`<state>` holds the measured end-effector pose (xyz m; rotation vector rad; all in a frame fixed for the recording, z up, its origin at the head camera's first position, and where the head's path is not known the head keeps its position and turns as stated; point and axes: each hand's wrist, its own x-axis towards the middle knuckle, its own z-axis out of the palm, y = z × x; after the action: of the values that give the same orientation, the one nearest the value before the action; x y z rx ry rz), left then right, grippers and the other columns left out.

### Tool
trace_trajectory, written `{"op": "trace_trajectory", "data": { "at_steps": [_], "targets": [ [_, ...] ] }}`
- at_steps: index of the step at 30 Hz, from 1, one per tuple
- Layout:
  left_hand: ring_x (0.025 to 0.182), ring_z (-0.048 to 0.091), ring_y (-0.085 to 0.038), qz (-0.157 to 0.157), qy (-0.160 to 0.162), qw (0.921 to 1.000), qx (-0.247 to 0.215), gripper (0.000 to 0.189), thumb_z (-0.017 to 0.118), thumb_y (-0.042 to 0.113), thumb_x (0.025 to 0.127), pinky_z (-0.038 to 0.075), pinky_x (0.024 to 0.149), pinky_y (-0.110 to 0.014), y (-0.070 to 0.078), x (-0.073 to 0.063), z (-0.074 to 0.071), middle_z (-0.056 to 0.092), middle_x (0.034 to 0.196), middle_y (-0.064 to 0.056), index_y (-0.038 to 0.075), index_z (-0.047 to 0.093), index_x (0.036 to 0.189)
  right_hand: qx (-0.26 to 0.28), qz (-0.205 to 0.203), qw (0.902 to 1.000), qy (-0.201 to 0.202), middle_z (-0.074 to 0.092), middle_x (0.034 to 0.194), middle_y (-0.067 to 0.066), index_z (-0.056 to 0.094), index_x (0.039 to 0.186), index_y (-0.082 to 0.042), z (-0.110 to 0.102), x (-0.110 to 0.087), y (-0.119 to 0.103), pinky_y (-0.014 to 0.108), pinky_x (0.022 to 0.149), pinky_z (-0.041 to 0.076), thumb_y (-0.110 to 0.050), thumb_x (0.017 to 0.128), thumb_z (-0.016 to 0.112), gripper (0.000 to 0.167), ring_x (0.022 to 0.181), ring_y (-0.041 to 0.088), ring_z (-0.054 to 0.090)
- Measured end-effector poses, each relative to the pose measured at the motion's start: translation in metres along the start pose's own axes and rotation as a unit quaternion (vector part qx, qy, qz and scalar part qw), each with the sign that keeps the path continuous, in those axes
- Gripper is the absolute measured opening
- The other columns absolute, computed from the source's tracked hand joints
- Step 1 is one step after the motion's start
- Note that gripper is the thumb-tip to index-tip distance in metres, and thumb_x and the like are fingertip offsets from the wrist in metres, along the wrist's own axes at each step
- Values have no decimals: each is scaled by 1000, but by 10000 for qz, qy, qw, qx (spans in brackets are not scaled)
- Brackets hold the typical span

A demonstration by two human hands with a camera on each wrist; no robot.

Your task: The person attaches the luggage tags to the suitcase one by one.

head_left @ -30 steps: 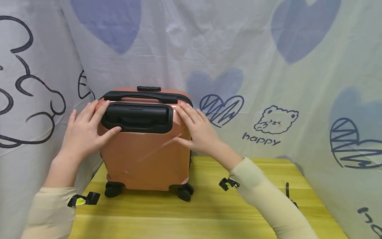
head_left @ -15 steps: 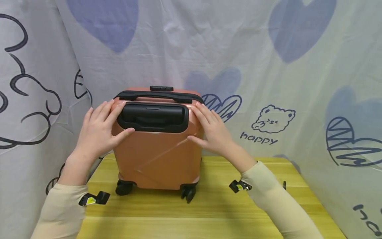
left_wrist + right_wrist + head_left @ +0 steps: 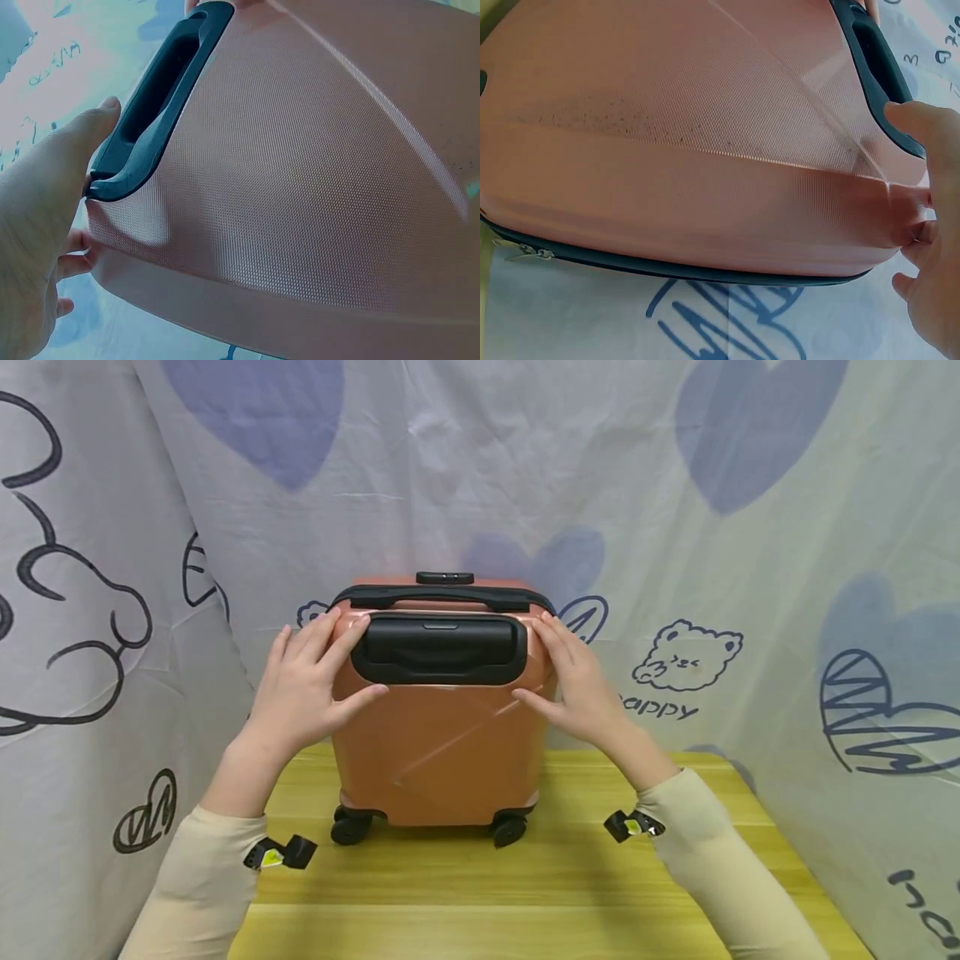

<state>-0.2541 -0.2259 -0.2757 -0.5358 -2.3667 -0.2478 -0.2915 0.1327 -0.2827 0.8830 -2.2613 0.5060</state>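
Observation:
An orange-pink hard-shell suitcase (image 3: 442, 743) stands upright on its black wheels, its black carry handle (image 3: 442, 597) across the top. A black recessed panel (image 3: 438, 647) sits high on the front shell. My left hand (image 3: 303, 685) lies on the upper left corner, fingers extended over the edge and thumb touching near the panel. On the opposite corner my right hand (image 3: 581, 689) rests the same way, thumb on the front shell. In the right wrist view zipper pulls (image 3: 536, 251) show along the black side seam. The suitcase's back is hidden.
The suitcase stands on a yellow wood-grain table (image 3: 420, 893). A pale curtain (image 3: 420, 460) printed with hearts and drawings hangs close behind and along both sides. Black camera mounts (image 3: 281, 853) are strapped over both sleeves.
The suitcase has moved rightward along the table, upright, with both hands staying on its upper corners. Its wheels have swivelled. A small dark item by the right sleeve is out of sight now.

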Motion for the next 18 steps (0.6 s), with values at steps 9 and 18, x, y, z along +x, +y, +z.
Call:
{"op": "trace_trajectory", "data": {
  "at_steps": [9, 18],
  "targets": [
    [147, 27, -31, 128, -55, 9999, -46, 89, 65, 62, 82, 12, 120, -61, 18, 12, 11, 25, 162, -8, 36, 22, 155, 27, 98, 9996, 245, 34, 157, 16, 32, 151, -10, -11, -12, 16, 56, 114, 32, -32, 80, 79, 89, 144, 35, 33],
    [147, 28, -28, 380, 10, 9992, -155, 87, 63, 65, 82, 13, 120, -61, 34, 22, 19, 27, 161, -8, 34, 26, 154, 57, 164, 9978, 632, 37, 155, 16, 35, 149, -5, -19, -24, 31, 56, 114, 32, -28, 77, 79, 87, 141, 36, 37]
  ]
}}
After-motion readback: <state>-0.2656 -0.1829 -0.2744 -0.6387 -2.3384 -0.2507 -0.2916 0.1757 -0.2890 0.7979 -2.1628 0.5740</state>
